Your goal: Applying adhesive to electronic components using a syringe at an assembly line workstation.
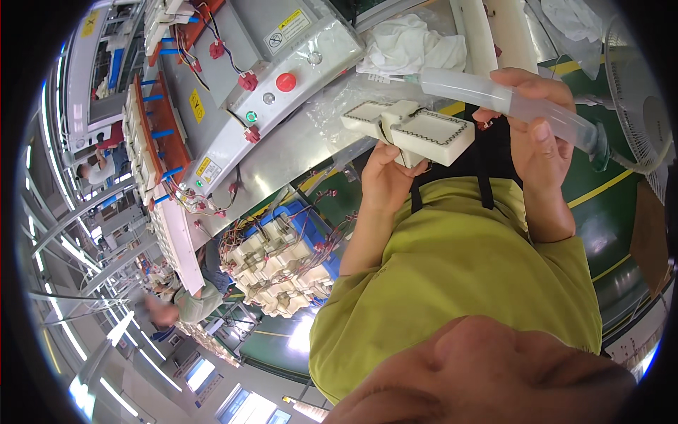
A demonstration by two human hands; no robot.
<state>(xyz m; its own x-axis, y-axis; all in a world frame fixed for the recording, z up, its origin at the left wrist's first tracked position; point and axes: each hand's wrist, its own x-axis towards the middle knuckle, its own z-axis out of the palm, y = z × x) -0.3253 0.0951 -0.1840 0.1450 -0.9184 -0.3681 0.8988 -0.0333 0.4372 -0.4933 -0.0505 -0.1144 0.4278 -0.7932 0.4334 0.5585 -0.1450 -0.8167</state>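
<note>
My left hand [385, 181] is closed around the underside of a cream plastic housing [432, 134], holding it up in front of my body. The housing has two shallow rectangular faces, and a dark wavy line runs along their edges. In my right hand [535, 159] is a translucent dispensing syringe [466, 88], gripped around its barrel. Its narrow tip points left, past the far side of the housing and apart from it. A hose leads off the greenish cap [599, 148] at the syringe's rear end.
Beyond my hands lies a crumpled white cloth [413, 46] on a steel table [272, 166]. A grey machine with a red button [286, 82] stands at the left. Several wired cream housings [275, 265] are piled by a blue crate [304, 222]. A fan [639, 92] is at the right.
</note>
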